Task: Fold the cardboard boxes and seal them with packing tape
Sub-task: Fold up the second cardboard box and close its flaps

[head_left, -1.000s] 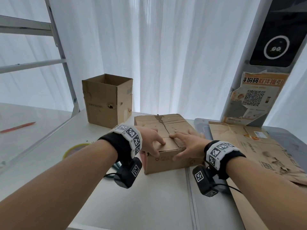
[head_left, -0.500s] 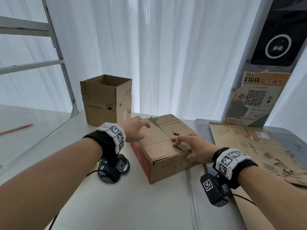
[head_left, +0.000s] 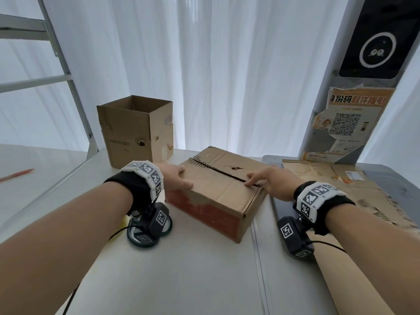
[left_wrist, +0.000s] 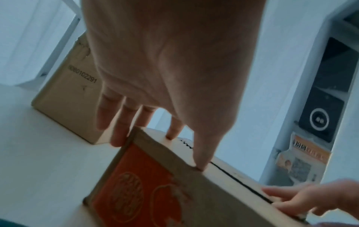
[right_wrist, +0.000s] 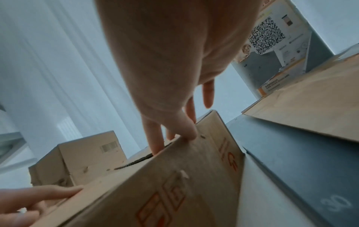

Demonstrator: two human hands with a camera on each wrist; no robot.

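A closed brown cardboard box (head_left: 218,189) with a red printed side lies slantwise on the white table (head_left: 204,269), its top flaps meeting in a dark seam. My left hand (head_left: 175,178) rests on the box's far left corner, thumb on the top edge and fingers (left_wrist: 120,122) reaching down past the side of the box (left_wrist: 147,184). My right hand (head_left: 266,181) presses straight fingers (right_wrist: 155,138) on the right end of the seam, thumb against the side of the box (right_wrist: 174,184). A tape roll (head_left: 136,241) lies on the table under my left wrist, partly hidden by the wrist camera.
A tall open-topped cardboard box (head_left: 134,133) stands at the back left. Flattened torn cardboard (head_left: 341,185) lies on a grey surface to the right, before a grey pillar with a QR poster (head_left: 345,123). A metal frame (head_left: 68,76) rises at the left, with a red pen (head_left: 16,175) beyond it.
The box has turned so its red side faces me. My left hand slid to its far left corner and my right hand to the seam's right end.
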